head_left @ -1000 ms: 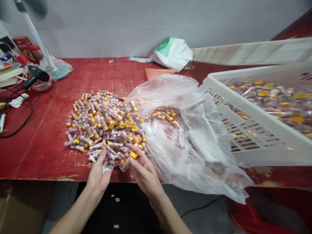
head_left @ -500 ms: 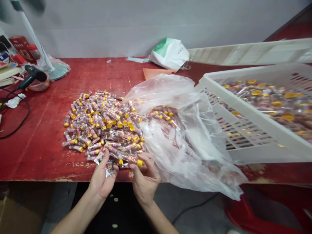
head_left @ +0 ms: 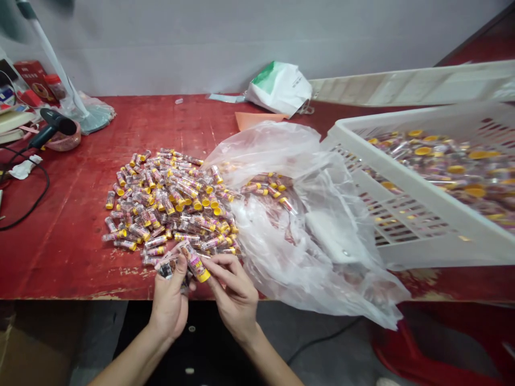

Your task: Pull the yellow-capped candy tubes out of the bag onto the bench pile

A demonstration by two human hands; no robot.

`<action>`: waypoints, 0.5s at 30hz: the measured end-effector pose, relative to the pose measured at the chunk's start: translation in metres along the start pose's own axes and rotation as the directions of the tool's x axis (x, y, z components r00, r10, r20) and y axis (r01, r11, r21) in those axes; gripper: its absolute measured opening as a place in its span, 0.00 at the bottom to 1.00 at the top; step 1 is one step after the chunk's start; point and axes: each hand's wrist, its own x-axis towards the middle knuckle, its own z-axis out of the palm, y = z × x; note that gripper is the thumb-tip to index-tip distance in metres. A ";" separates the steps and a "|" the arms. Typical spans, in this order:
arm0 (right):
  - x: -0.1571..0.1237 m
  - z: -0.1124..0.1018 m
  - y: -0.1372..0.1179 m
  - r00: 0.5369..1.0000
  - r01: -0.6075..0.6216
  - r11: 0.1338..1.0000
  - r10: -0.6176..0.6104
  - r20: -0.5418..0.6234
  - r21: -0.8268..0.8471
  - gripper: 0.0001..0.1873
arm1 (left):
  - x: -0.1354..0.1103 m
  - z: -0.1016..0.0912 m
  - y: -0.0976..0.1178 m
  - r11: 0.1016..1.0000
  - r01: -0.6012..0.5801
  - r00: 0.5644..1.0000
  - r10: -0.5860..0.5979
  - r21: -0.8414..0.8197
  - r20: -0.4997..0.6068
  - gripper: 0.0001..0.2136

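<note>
Over the table's front edge, my left hand [head_left: 169, 305] is closed, its thumb pressing a small bunch of printed plastic sleeves [head_left: 166, 267]. A clear tube with a yellow cap [head_left: 196, 264] tilts between my hands, a printed sleeve around it. My right hand [head_left: 237, 292] pinches this tube near its capped end; some of those fingertips are hidden behind it. Just beyond both hands spreads a heap of similar small yellow-capped tubes [head_left: 169, 198]. More tubes lie in the mouth of a thin clear plastic bag [head_left: 281, 257] to the right.
A white slotted basket [head_left: 418, 230] full of tubes stands tilted on the right of the red table [head_left: 76, 225]. At left are a dark hair dryer [head_left: 56, 123], a cord and a lamp stand [head_left: 60, 64]. A white-green bag [head_left: 279, 88] lies at the back.
The tube has swung from nearly level to a steeper tilt and moved left. Its contents showed near the cap before; a printed sleeve now covers that part. My right hand has shifted left.
</note>
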 end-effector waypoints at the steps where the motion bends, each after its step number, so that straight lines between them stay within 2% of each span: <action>1: 0.001 0.001 -0.001 0.999 -0.007 1.000 0.007 -0.037 0.001 0.26 | 0.000 0.000 -0.001 1.000 -0.002 1.000 0.002 0.008 -0.002 0.17; 9: 0.007 0.008 0.001 0.991 -0.037 0.999 0.036 -0.128 -0.003 0.23 | 0.005 0.001 -0.002 1.000 0.007 1.000 -0.007 -0.003 -0.007 0.17; 15: 0.017 0.012 0.011 0.977 -0.075 0.997 0.079 -0.196 0.026 0.19 | 0.021 0.006 -0.003 1.000 0.015 1.000 -0.016 0.005 0.014 0.17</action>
